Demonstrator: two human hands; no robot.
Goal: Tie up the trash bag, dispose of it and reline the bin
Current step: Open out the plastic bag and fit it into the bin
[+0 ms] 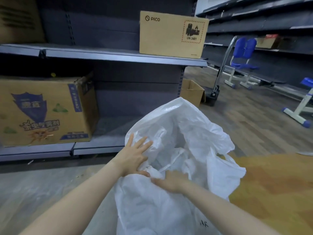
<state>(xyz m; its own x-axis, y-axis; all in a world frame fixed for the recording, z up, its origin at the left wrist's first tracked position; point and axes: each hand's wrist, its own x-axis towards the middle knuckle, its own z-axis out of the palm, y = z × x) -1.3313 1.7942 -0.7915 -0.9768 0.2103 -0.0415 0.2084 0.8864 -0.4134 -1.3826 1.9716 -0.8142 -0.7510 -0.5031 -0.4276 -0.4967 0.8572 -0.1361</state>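
A white bag [177, 167] fills the lower centre of the frame, its mouth open and crumpled. The left hand [135, 156] lies on the bag's left rim with fingers spread and straight. The right hand [169, 181], just below it, pinches a fold of the plastic. Left of the bag runs a shelf [101, 56]: a printed carton [45, 112] sits at middle left, a PICO box [172, 34] at upper centre. Blue chairs [242, 61] stand at upper right, with a small open carton [192, 92] behind the bag.

Thin, crinkled, translucent white plastic bag [177, 133]; matt brown cardboard box [172, 34]; smooth grey metal shelf [101, 55].
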